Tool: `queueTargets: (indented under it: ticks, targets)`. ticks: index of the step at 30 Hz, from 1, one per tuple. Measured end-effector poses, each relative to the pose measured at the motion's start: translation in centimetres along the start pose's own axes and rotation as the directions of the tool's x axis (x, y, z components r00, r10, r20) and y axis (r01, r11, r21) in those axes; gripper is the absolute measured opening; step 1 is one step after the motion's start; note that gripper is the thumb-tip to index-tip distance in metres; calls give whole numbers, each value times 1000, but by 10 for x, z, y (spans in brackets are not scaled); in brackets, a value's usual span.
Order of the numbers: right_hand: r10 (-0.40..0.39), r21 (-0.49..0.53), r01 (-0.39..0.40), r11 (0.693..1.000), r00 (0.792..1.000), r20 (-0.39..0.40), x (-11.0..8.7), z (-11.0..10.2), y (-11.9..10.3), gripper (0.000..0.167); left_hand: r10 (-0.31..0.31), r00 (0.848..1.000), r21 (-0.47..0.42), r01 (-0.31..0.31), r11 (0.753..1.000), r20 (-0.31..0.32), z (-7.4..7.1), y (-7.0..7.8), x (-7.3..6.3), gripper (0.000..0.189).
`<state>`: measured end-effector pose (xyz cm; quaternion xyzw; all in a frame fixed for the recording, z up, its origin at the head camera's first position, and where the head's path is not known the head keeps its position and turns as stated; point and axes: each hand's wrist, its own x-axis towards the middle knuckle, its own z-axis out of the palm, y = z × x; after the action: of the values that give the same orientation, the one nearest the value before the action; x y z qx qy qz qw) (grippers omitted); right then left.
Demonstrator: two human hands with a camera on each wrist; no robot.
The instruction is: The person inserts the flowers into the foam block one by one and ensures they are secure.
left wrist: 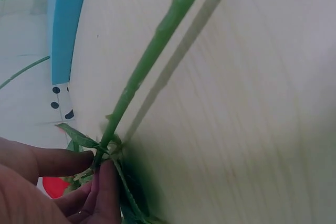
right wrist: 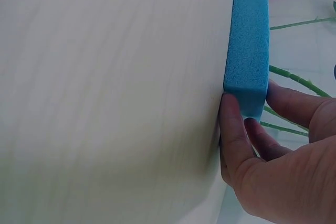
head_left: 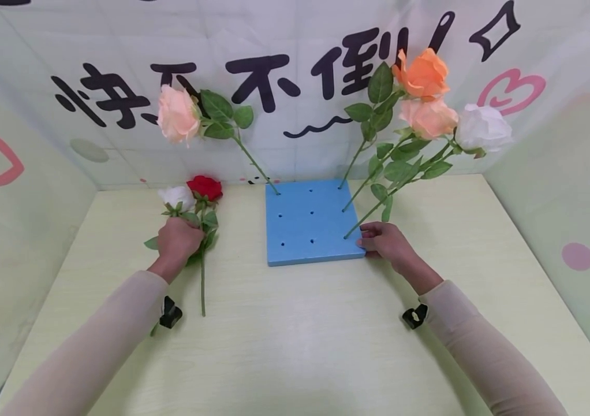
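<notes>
On the table's left side, my left hand (head_left: 179, 238) pinches the green stem (left wrist: 139, 72) of a red rose (head_left: 205, 188) between thumb and fingers, just below its leaves. A white rose (head_left: 178, 197) lies beside it, its stem mostly hidden under the hand and forearm. My right hand (head_left: 385, 242) grips the near right corner of a blue foam board (head_left: 295, 254). In the right wrist view its thumb is on the board's upper face and its fingertips (right wrist: 231, 106) are at the lower edge.
Stuck in the board's holes are a pale pink rose (head_left: 176, 114) at the far left, then an orange rose (head_left: 422, 74), a peach rose (head_left: 430, 117) and a white rose (head_left: 484, 128) along the right side. Several holes show no stem. A printed backdrop (head_left: 295, 144) stands behind.
</notes>
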<state>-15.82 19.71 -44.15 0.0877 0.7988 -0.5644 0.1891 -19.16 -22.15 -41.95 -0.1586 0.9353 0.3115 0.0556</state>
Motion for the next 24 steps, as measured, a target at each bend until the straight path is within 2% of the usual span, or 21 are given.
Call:
queueTargets:
  ticks: [5,17,24]
  targets:
    - [-2,-1,2,1000,1000,0,0,0,0,48,-20,999,-40,22,999,36,0,1,0,15]
    - [13,-3,-13,1000,1000,10,0,0,0,50,-31,997,-116,39,992,69,0,1,3,28]
    - [16,-4,-16,1000,1000,6,0,0,0,50,-29,986,-232,67,970,164,-4,7,3,40]
